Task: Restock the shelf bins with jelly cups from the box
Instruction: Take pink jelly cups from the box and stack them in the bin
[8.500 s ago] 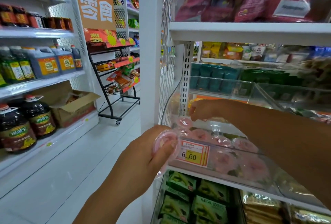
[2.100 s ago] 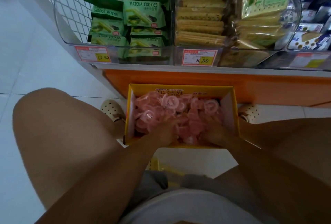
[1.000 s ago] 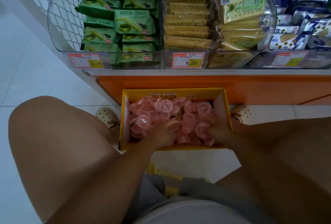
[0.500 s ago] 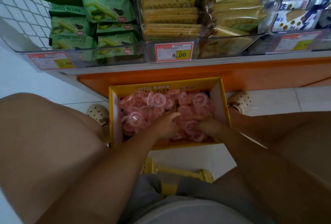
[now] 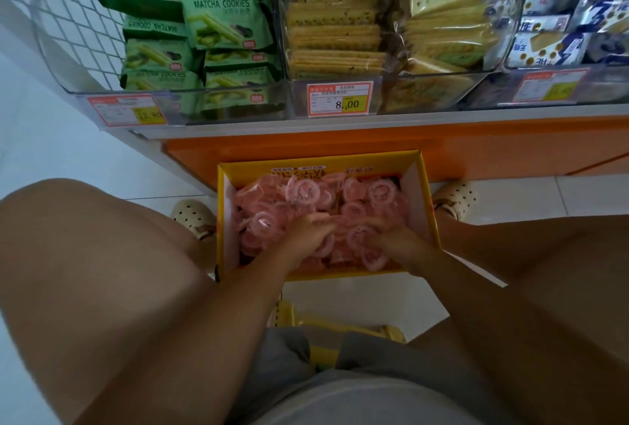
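digging into yellow box [image 5: 222, 220] on floor [image 5: 517, 195]: left hand [image 5: 306, 233] and right hand [image 5: 391, 242] both closing round jelly cups [image 5: 306, 191]; loose heap lying toward 12 o'clock of the hands, equally near either.

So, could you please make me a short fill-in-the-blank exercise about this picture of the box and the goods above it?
1. The left hand and the right hand both reach into a box whose colour is ____.
2. The jelly cups in it are ____.
3. The green packets above the box read "____ COOKIES".
4. The price tag in front of the crackers shows ____.

Missing words: yellow; pink; MATCHA; 8.00
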`<state>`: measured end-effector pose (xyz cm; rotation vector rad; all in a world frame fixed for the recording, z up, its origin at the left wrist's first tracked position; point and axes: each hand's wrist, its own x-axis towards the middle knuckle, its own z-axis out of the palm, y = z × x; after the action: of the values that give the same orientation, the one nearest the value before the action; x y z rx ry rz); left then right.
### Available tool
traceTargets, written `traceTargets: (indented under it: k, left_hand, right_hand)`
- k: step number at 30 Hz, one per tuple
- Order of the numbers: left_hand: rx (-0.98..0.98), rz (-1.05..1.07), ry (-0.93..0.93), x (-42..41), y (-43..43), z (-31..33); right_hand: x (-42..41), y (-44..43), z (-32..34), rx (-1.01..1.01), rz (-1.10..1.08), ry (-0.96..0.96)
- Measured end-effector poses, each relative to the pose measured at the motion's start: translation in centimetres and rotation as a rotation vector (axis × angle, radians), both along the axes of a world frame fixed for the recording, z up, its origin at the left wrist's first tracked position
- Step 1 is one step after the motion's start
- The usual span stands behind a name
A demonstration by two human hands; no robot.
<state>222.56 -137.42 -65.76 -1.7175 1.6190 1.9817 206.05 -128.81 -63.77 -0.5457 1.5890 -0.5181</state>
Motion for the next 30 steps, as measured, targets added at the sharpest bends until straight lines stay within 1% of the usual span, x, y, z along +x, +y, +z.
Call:
traceTargets:
  k: [5,9,11,15,19,22,25,28,30]
  left_hand:
    - [0.071,0.099,0.021,0.7,-0.1,0.0]
    - [0.15,0.118,0.078,1.3,-0.8,1.3]
    - [0.131,0.123,0.114,1.6,-1.0,2.2]
    - [-0.046,0.099,0.172,2.8,-1.9,4.9]
    - [-0.241,0.093,0.179,5.1,-3.4,8.4]
    - [-0.372,0.117,0.168,7.0,-4.0,10.9]
    - [-0.469,0.121,0.205,8.9,-4.3,14.1]
    - [-0.562,0.099,0.268,10.5,-4.5,18.0]
    - [-0.608,0.135,0.314,11.4,-4.7,21.3]
  right_hand:
    - [0.6,-0.4,0.6,-0.078,0.024,-0.004]
    - [0.9,-0.8,1.4,-0.166,-0.017,-0.05]
    - [1.2,-1.0,2.1,-0.183,-0.039,-0.051]
    - [1.5,-1.6,4.0,-0.207,-0.035,0.057]
    - [2.0,-2.8,6.9,-0.324,-0.117,-0.015]
    - [2.9,-4.2,8.8,-0.399,-0.111,0.077]
    - [4.4,-5.8,10.9,-0.478,-0.052,0.129]
    - [6.2,-7.1,14.9,-0.563,0.03,0.129]
    - [7.1,-8.0,18.0,-0.636,0.092,0.122]
